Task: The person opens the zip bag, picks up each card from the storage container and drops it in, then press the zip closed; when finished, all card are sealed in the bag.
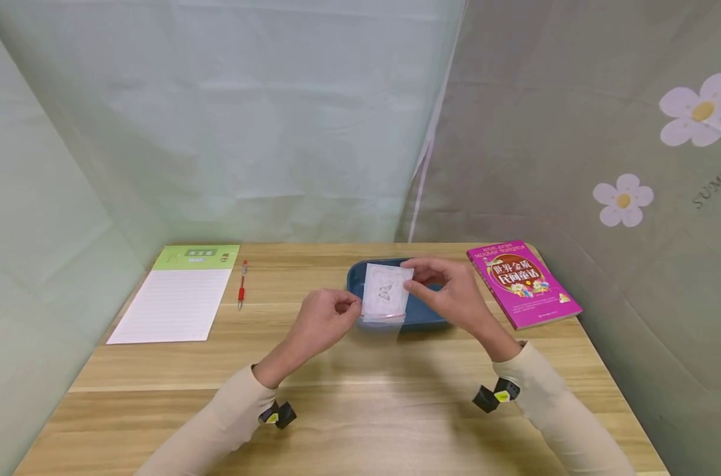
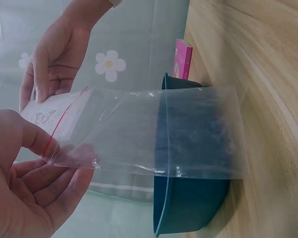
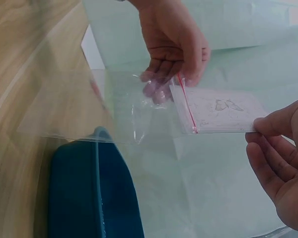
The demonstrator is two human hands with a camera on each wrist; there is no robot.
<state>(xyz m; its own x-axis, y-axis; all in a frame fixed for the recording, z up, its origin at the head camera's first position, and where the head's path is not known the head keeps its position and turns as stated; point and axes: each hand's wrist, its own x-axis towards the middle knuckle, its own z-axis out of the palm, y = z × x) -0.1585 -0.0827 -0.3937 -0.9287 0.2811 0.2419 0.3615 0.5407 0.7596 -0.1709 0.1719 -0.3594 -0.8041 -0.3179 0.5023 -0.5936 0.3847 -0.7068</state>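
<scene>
My left hand (image 1: 324,322) pinches a clear zip bag (image 2: 126,131) at one end of its red seal line. Below that line the bag hangs down in front of a dark blue bin (image 1: 424,316). A flat white packet (image 1: 386,291) with a butterfly print stands at the bag's mouth, its lower edge by the red line. The thumb and fingers of my right hand (image 1: 452,294) pinch the packet by its upper right corner. In the right wrist view, the left fingertips (image 3: 161,91) show through the plastic.
On the left of the wooden table (image 1: 348,403) lie a lined notepad (image 1: 170,304) with a green header and a red pen (image 1: 242,287). A pink book (image 1: 523,284) lies at the right. Fabric curtains (image 1: 265,132) enclose the back and sides.
</scene>
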